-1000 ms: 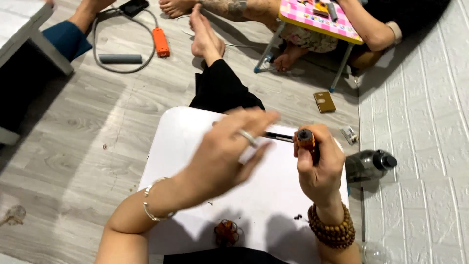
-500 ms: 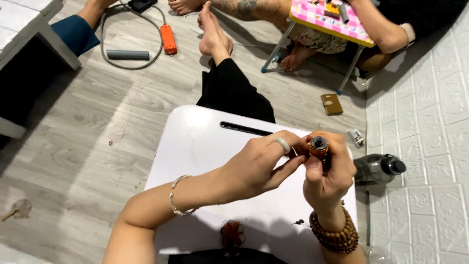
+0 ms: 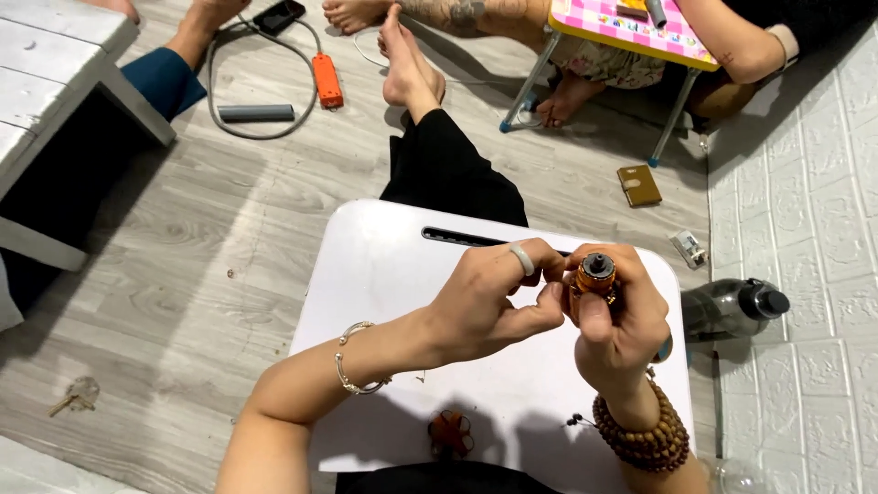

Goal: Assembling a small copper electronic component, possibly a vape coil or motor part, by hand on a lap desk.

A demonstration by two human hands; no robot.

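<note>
**Status: both hands on the small amber bottle, cap area still being worked**

Left of the grip: key [image 3: 80, 393] on the wood floor, well apart. Grey tube [image 3: 256, 112] and orange switch box [image 3: 326, 80] on a cable, far beyond the grip, untouched.

Left hand [image 3: 489, 302]: silver bangle at the wrist, ring on one finger. Fingers curled in, thumb and fingertips pinched close against the top of the bottle. Can't tell if they hold a separate small part or just press on the neck; the pinch point is hidden.

Amber bottle [image 3: 594, 277]: upright, dark round top facing the camera, held above the white lap table [image 3: 384, 302], not resting on it.

Right hand [image 3: 617, 320]: wrapped tight round the bottle body, thumb up its near side, only the top pokes out. Wooden bead bracelet at the wrist.

Below the grip on the table: small reddish-brown flower-shaped piece [image 3: 451, 432], loose, plus a few dark specks near the right wrist.

Right of the grip: dark drinking bottle [image 3: 732, 309] lying on the floor just beside the table edge.

Judgement: work is at mid-step. Bottle secured, top being handled; the reddish piece is not yet picked up. No finished item is visible.
</note>
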